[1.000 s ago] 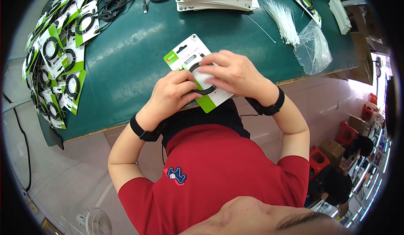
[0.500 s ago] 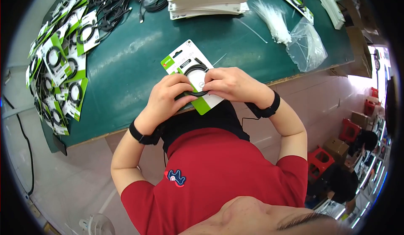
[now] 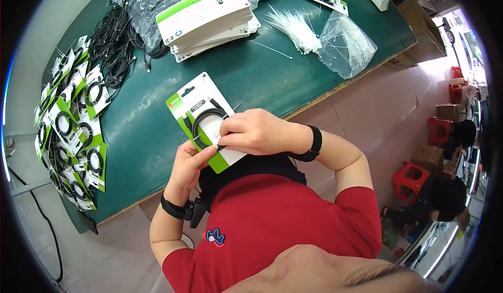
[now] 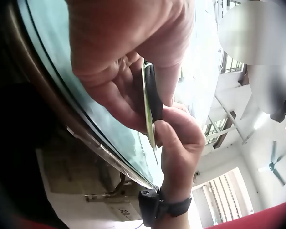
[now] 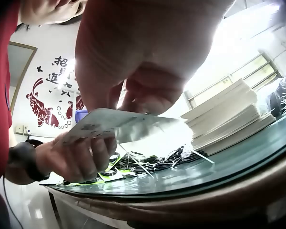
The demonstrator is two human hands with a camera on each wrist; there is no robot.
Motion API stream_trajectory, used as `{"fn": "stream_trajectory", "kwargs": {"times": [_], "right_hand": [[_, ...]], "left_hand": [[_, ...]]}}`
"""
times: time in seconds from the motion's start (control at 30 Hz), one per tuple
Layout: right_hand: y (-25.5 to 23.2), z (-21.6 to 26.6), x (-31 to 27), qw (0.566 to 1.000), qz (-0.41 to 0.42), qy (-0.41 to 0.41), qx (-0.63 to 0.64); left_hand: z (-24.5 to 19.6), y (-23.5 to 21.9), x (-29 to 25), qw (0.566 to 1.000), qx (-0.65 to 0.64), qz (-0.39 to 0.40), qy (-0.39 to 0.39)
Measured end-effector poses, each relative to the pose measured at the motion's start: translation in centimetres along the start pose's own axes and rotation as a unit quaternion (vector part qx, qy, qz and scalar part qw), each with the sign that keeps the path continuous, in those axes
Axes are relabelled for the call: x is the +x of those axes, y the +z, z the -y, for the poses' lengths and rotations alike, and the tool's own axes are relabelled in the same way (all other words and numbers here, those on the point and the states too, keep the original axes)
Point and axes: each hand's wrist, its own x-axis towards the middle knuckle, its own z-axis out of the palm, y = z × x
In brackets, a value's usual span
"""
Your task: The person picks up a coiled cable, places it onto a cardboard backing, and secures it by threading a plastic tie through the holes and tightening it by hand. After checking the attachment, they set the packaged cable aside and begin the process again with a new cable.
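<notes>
Fingers [image 3: 226, 133] of the right hand [image 3: 259, 131] pinch a thin white tie at the coiled black cable [image 3: 205, 126] on a green-and-white backing card [image 3: 201, 117].

Left hand [image 3: 189, 168] grips the card's lower green corner from beneath, thumb on its face, holding it tilted just over the near edge of the green worktop [image 3: 262, 78]. Fastening the coil to the card looks to be the step in hand; the next move likely calls for drawing the tie snug while the card is held steady. Since half a second ago the card has lifted toward the person and the left hand has slipped from the coil to the corner. Beyond lie stacked blank cards [image 3: 209, 20], loose white ties [image 3: 293, 28] and finished packs [image 3: 73, 130].
</notes>
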Motion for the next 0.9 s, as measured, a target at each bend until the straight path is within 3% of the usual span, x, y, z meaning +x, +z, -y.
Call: {"fn": "stream_trajectory", "kwargs": {"times": [0.07, 0.13, 0.2, 0.27, 0.3, 0.37, 0.53, 0.63, 0.67, 0.7, 0.73, 0.77, 0.83, 0.9], "right_hand": [[-0.7, -0.3, -0.1, 1.000, -0.015, 0.006, 0.025], [-2.9, -1.7, -0.4, 0.993, -0.101, 0.052, -0.042], [-5.2, -4.7, -1.4, 0.968, -0.128, 0.138, -0.165], [-6.8, -7.3, -2.9, 0.915, -0.118, 0.258, -0.287], [-7.1, -8.7, -3.8, 0.915, -0.118, 0.256, -0.288], [-7.6, -10.7, -4.7, 0.837, -0.027, 0.346, -0.422], [-8.4, -11.0, -4.0, 0.826, 0.041, 0.395, -0.401], [-9.1, -9.1, -3.4, 0.876, 0.022, 0.452, -0.167], [-9.3, -8.3, -3.1, 0.876, 0.024, 0.451, -0.166], [-9.3, -7.2, -2.8, 0.895, -0.013, 0.446, -0.015], [-9.3, -6.2, -2.6, 0.891, -0.048, 0.431, 0.136], [-9.1, -5.6, -2.6, 0.864, -0.081, 0.406, 0.285], [-8.6, -5.2, -2.8, 0.869, -0.059, 0.387, 0.304], [-8.2, -5.0, -3.2, 0.876, -0.022, 0.346, 0.336]], "left_hand": [[0.1, 0.1, 0.0, 1.000, 0.012, 0.006, 0.012], [0.1, 0.1, -0.1, 0.997, 0.054, 0.002, 0.060], [0.4, 0.1, -0.3, 0.994, 0.075, 0.000, 0.084], [0.8, -0.1, -0.3, 0.985, 0.111, 0.021, 0.128], [0.9, -0.2, -0.4, 0.980, 0.129, 0.031, 0.150], [1.2, -0.1, -0.5, 0.975, 0.141, 0.038, 0.166], [1.7, 0.0, -0.5, 0.953, 0.200, 0.053, 0.222], [1.4, 0.0, -0.7, 0.925, 0.263, 0.061, 0.267], [1.2, 0.1, -0.8, 0.902, 0.306, 0.067, 0.298], [1.1, 0.1, -0.8, 0.876, 0.348, 0.071, 0.326], [1.2, 0.0, -0.7, 0.877, 0.347, 0.069, 0.325], [1.2, -0.2, -0.5, 0.858, 0.366, 0.084, 0.350], [1.2, -0.5, -0.2, 0.816, 0.402, 0.116, 0.398], [1.3, -0.5, -0.1, 0.818, 0.401, 0.119, 0.394]]}}
